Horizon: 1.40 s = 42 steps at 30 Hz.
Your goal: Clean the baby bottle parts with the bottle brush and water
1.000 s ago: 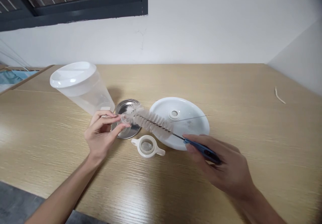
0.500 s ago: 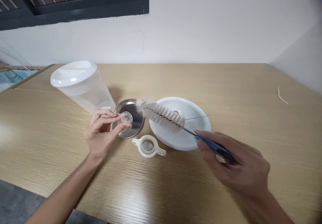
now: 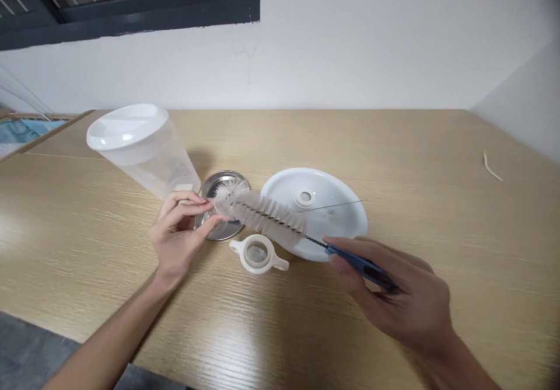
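My right hand (image 3: 402,291) grips the blue handle of a bottle brush (image 3: 273,218). The brush's white bristled tip reaches left to the fingers of my left hand (image 3: 179,238). Those fingers are pinched on a small clear round cap, which the bristles now hide almost wholly. Whether the tip presses into the cap or only lies in front of it, I cannot tell. Beneath the brush tip is a round metal lid (image 3: 225,230). A white two-handled strainer (image 3: 258,254) sits just nearer to me. Behind the brush lies a white oval dish (image 3: 336,185).
A translucent pitcher (image 3: 170,168) with a white lid stands at the left. In the dish are a small white ring (image 3: 305,198) and a thin wire (image 3: 341,204). A short bent pale strip (image 3: 492,168) lies far right on the wooden table (image 3: 415,162).
My right hand has moved left and slightly down, bringing the brush tip over the clear cap. More of the white ring in the dish shows. My left hand has barely moved.
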{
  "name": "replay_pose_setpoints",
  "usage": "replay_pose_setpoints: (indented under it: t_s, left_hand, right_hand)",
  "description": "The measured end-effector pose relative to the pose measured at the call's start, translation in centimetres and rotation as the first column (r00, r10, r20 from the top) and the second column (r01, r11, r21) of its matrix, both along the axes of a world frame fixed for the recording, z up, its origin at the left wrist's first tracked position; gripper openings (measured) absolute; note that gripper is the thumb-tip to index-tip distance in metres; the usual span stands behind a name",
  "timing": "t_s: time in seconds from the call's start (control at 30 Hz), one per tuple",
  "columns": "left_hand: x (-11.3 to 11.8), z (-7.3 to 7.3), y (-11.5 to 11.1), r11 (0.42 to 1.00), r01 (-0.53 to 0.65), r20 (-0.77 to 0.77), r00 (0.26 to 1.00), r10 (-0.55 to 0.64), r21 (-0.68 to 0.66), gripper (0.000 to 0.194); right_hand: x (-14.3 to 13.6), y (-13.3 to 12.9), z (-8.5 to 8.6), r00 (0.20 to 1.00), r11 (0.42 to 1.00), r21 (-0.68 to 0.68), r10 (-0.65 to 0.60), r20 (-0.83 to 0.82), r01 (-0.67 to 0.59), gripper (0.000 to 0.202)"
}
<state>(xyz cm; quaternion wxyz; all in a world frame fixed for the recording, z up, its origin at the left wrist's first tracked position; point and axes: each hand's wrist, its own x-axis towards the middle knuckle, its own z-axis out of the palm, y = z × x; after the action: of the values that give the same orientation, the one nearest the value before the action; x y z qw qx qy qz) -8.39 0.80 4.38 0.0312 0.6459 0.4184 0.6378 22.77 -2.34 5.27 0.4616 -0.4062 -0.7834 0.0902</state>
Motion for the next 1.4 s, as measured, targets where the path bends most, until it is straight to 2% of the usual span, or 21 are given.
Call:
replay_pose_setpoints:
  t_s: [0.2, 0.33, 0.5, 0.63, 0.77, 0.87, 0.97, 1.13, 1.4]
  left_hand:
    - [0.0, -0.3, -0.2, 1.0, -0.013, 0.03, 0.999, 0.014, -0.016, 0.021]
    - [-0.2, -0.3, -0.2, 1.0, -0.012, -0.002, 1.0, 0.012, -0.021, 0.022]
    - [-0.2, -0.5, -0.3, 1.0, -0.011, -0.044, 0.999, 0.011, 0.007, 0.033]
    - [0.0, -0.4, -0.5, 0.999, -0.033, -0.029, 0.999, 0.034, 0.008, 0.033]
    - [-0.1, -0.4, -0.4, 0.999, -0.034, -0.017, 0.999, 0.034, 0.017, 0.032]
    - [-0.2, -0.5, -0.2, 0.999, -0.023, -0.01, 1.0, 0.024, 0.023, 0.032]
    - [-0.3, -0.6, 0.0, 1.0, 0.0, 0.026, 1.0, 0.0, -0.009, 0.036]
    - [-0.5, -0.7, 0.4, 0.981, 0.135, 0.114, 0.986, -0.12, -0.139, 0.055]
    - [-0.6, -0.4, 0.6, 0.963, 0.106, 0.171, 0.983, -0.064, -0.248, 0.036]
  right_hand:
    - [-0.1, -0.2, 0.2, 0.999, 0.999, -0.031, 0.04, 0.012, -0.039, 0.024]
    - [0.0, -0.3, 0.2, 0.992, 0.994, 0.093, 0.039, 0.117, -0.051, 0.033]
    - [0.1, -0.2, 0.2, 0.972, 0.966, 0.259, -0.063, 0.228, 0.002, 0.037]
    - [0.3, 0.1, -0.1, 0.948, 0.931, 0.353, -0.19, 0.254, 0.092, 0.041]
    - [0.5, 0.2, -0.3, 0.95, 0.929, 0.29, -0.28, 0.14, 0.231, 0.035]
    - [0.5, 0.2, -0.3, 0.942, 0.923, 0.256, -0.322, 0.097, 0.288, 0.032]
    - [0.6, 0.5, -0.5, 0.938, 0.919, 0.259, -0.331, 0.098, 0.297, 0.028]
    - [0.8, 0.8, -0.8, 0.941, 0.924, 0.262, -0.318, 0.116, 0.28, 0.025]
    - [1.0, 1.0, -1.0, 0.946, 0.924, 0.275, -0.305, 0.109, 0.266, 0.03]
